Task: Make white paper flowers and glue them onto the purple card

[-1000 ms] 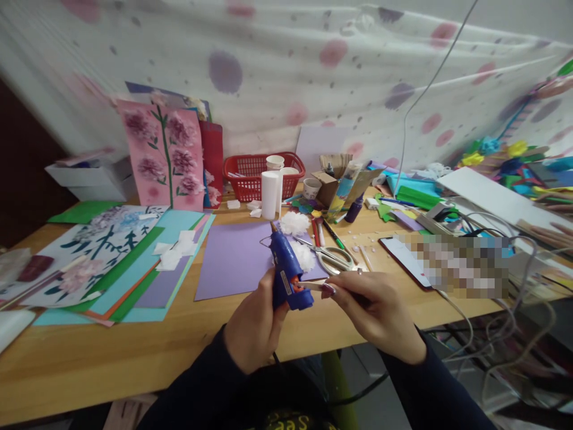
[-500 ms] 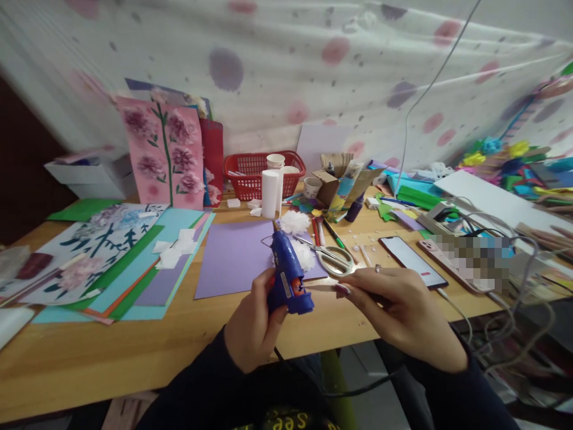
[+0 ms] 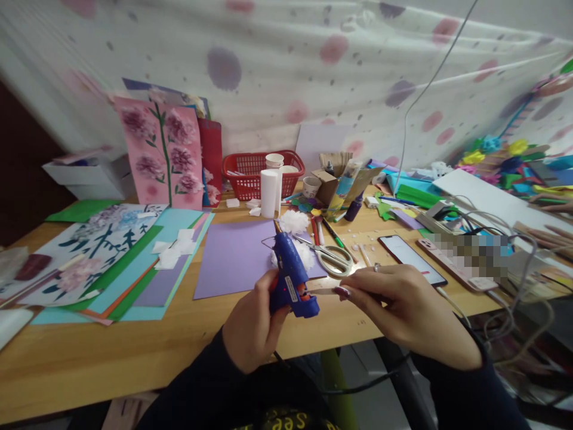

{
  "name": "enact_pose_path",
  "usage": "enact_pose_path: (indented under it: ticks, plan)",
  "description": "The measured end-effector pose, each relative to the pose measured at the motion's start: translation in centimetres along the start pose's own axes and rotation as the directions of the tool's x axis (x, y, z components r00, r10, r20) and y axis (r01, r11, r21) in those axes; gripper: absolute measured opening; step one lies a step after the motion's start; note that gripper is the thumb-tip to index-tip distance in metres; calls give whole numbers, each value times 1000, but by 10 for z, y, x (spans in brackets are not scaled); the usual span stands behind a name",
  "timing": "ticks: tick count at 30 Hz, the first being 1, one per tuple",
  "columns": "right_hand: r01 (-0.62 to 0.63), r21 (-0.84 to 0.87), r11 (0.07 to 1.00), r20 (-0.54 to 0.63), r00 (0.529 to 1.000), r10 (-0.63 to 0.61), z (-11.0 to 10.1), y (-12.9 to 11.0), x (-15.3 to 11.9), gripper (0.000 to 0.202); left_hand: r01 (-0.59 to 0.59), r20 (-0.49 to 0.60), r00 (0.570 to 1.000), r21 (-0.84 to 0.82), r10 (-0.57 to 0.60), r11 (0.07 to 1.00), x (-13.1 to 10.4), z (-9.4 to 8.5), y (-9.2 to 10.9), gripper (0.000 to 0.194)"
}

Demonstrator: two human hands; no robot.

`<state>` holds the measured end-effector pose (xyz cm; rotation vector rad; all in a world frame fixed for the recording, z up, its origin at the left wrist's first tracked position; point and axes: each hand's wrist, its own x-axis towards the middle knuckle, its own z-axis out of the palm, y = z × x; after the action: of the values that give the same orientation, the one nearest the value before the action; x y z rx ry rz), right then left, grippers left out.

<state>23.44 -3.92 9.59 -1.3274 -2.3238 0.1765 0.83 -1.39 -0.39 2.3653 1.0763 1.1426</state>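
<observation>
My left hand [image 3: 250,313] is wrapped round a blue hot glue gun [image 3: 290,257], held above the table's front part with its nozzle pointing away from me. My right hand [image 3: 398,307] pinches a thin translucent glue stick [image 3: 326,291]. The stick's other end meets the rear of the gun, beside the orange part; how deep it goes in is hidden. Beyond the gun lies a sheet of purple paper [image 3: 233,257], with a white paper flower [image 3: 293,221] at its far edge and another partly hidden behind the gun. Scissors [image 3: 335,261] lie just past my right fingers.
Coloured papers [image 3: 179,286] lie at left. A red basket [image 3: 244,179], a white paper roll [image 3: 268,194] and a paper cup [image 3: 310,187] stand at the back. A phone [image 3: 412,261], cables and a power strip [image 3: 441,215] are at right, near another person's hand [image 3: 544,239].
The glue gun has shifted slightly right and turned a little towards my right hand. Less of the glue stick shows between the gun and my fingers.
</observation>
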Motion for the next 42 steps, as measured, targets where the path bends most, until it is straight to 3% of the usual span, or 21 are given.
enact_pose_path:
  ticks: [7, 13, 17, 29, 38, 40, 42]
  plan:
    - [-20, 6, 1000, -6, 1000, 20, 3, -2, 0, 32, -26, 14, 1000, 14, 25, 1000, 2, -1, 2, 44]
    - [78, 132, 988, -138, 989, -60, 21, 4, -1, 23, 37, 11, 999, -74, -36, 997, -5, 6, 1, 44]
    - [132, 160, 978, -246, 965, -90, 29, 3, -1, 18, 114, 18, 993, -186, -113, 976, -8, 8, 0, 44]
    - [166, 157, 973, -465, 882, -76, 52, -1, -3, 12, 119, 48, 993, -312, -110, 943, -8, 6, 2, 46]
    - [78, 129, 989, -555, 832, 6, 64, -11, -3, 14, 129, 53, 992, -313, -118, 941, -6, 3, 5, 45]
    - [18, 132, 991, -596, 800, 65, 65, -9, -4, 14, 139, 53, 990, -300, -129, 944, -7, 4, 6, 43]
    - [-55, 180, 982, -680, 715, 164, 64, -5, -6, 15, 141, 61, 990, -292, -129, 946, -8, 5, 6, 42]
